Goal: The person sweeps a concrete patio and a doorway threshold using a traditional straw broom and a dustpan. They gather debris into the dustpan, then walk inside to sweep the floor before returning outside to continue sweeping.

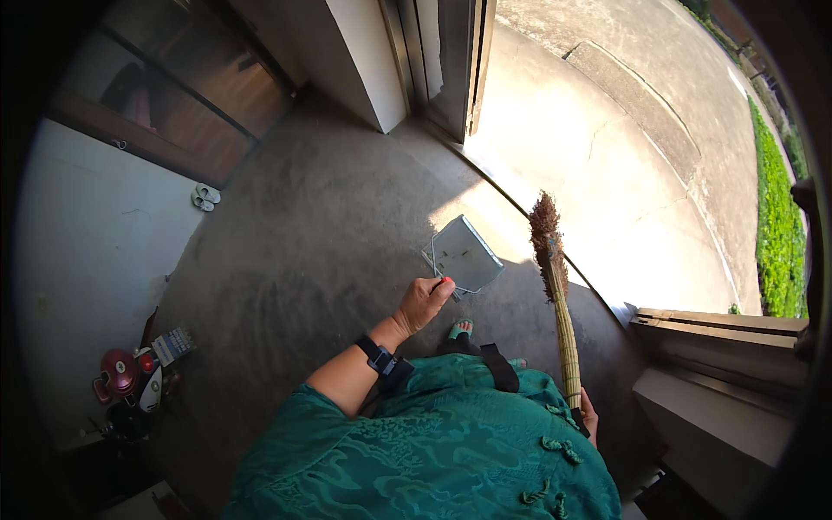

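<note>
My left hand (422, 304) is closed around the red-tipped handle of a metal dustpan (463, 253). The pan hangs or rests just beyond the fist, with a few small bits of debris on it; whether it touches the floor I cannot tell. At my right side, my right hand (588, 416) holds the lower end of a straw broom (564, 331), partly hidden by the broom and my green top. The broom's brown bristle head (546, 234) points up and away, near the door threshold.
An open doorway with a metal sill track (494, 185) leads to sunlit concrete (585, 130). Small white shoes (206, 197) are by the left wall. A red and white toy vehicle (130, 377) stands lower left. A door leaf (448, 78) juts in above.
</note>
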Demonstrator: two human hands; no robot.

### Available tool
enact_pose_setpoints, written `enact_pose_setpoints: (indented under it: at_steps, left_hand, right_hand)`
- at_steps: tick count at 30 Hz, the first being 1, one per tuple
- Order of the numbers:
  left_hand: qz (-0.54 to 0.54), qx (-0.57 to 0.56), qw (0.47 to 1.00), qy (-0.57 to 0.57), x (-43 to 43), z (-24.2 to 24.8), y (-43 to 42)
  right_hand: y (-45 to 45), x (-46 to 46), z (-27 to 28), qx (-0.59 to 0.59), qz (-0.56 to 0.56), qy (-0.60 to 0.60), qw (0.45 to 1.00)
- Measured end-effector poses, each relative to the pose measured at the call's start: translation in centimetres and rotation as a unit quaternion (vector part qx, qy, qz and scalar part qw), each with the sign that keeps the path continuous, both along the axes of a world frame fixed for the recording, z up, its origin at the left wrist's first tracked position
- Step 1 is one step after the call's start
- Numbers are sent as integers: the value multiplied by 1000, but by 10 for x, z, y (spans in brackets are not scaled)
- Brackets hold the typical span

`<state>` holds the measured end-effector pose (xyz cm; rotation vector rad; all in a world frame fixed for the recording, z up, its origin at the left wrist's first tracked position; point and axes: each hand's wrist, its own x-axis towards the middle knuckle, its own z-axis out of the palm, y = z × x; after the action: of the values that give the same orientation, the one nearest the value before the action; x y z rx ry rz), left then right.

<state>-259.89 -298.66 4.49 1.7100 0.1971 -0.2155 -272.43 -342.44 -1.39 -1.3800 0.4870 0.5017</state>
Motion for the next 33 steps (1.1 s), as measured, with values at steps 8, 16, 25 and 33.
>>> enact_pose_setpoints:
  at_steps: [8,16,25,33]
  left_hand:
    - [22,-21,1000,-6,13,10,6]
    - [23,-72,996,-36,11,21,-12]
    - [4,80,997,-21,19,40,-54]
    - [67,14,998,4,-13,72,-41]
  right_hand:
    - [-29,-43,-41,6,-83,40,996]
    - [-48,-82,-59,-41,-103,133,985]
    - [-86,-133,-65,-68,-111,193,973]
    - [-94,-126,-62,-73,-93,241,963]
